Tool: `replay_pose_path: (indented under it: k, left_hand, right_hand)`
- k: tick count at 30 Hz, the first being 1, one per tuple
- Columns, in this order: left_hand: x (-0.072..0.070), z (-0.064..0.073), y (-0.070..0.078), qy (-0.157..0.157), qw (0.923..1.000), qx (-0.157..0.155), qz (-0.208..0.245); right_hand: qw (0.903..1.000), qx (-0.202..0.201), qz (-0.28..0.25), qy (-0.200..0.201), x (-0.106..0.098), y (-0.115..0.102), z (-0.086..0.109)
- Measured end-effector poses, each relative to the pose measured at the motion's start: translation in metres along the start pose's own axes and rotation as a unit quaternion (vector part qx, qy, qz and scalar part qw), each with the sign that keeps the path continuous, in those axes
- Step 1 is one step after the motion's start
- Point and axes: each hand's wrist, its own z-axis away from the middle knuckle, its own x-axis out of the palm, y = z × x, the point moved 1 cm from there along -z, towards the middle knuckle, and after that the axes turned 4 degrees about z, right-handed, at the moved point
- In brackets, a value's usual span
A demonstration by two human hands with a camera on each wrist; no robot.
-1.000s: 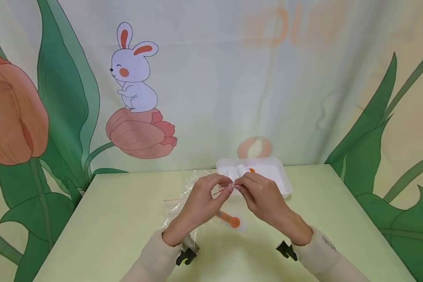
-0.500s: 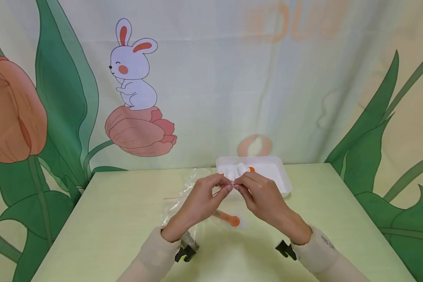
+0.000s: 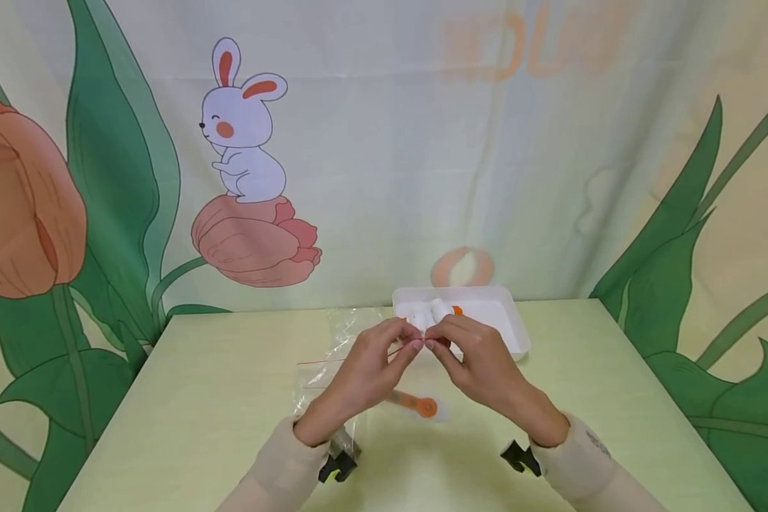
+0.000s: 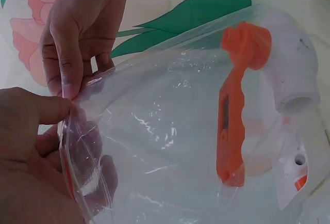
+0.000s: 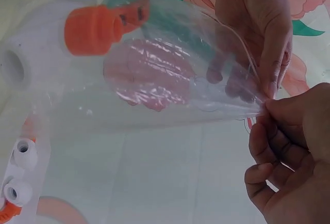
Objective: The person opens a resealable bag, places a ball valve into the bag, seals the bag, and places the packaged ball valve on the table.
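Note:
My left hand (image 3: 367, 363) and right hand (image 3: 486, 363) meet fingertip to fingertip over the table. Between thumb and fingers, each pinches the red-lined zip edge of a clear plastic zip bag (image 4: 154, 157). The left hand (image 4: 26, 146) holds the edge lower down in its wrist view, while the right hand (image 4: 85, 28) has it just above. Through the clear plastic show an orange tool (image 4: 230, 126) with a slim handle and round head, and a white pipe-shaped piece (image 4: 296, 64). From above, the orange tool (image 3: 416, 404) appears below the hands.
Behind the hands, a shallow white tray (image 3: 518, 334) at the table's back edge holds white pieces (image 3: 440, 308) with orange parts. Part of the plastic spreads left beneath the left forearm. A printed curtain (image 3: 384, 178) hangs behind the table (image 3: 185, 398).
Both hands keep pinching the bag's zip edge at almost the same place. The fingertips have shifted only slightly, and the bag and tray stay where they were.

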Motion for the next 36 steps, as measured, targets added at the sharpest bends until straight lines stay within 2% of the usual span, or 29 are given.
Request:
replay_pose_path:
  k: [4,11,18,21,27,30,36]
  left_hand:
    - [-0.003,0.002,-0.001,-0.003,1.0000,-0.008,0.001]
    - [-0.006,0.004,-0.004,-0.023,0.9979,-0.048,0.038]
    - [-0.006,0.002,-0.004,-0.012,0.9985,-0.034,0.042]
    - [-0.007,0.002,-0.004,-0.011,0.9984,-0.039,0.039]
    - [-0.013,0.005,-0.003,-0.031,0.9947,-0.086,0.047]
    - [-0.015,0.006,-0.004,-0.038,0.9930,-0.098,0.053]
    - [-0.017,0.006,-0.003,-0.042,0.9935,-0.089,0.056]
  right_hand:
    - [0.9998,-0.002,-0.002,0.021,-0.002,0.000,0.000]
    - [0.9995,0.000,-0.004,0.031,-0.004,-0.002,0.000]
    - [0.9992,-0.003,-0.007,0.039,-0.005,-0.003,-0.001]
    - [0.9993,-0.001,-0.005,0.037,-0.006,-0.003,-0.001]
    - [0.9995,0.011,-0.003,0.030,-0.007,-0.003,0.000]
    - [0.9994,0.010,-0.001,0.033,-0.008,-0.003,0.000]
    - [0.9995,0.012,0.001,0.031,-0.010,-0.003,-0.001]
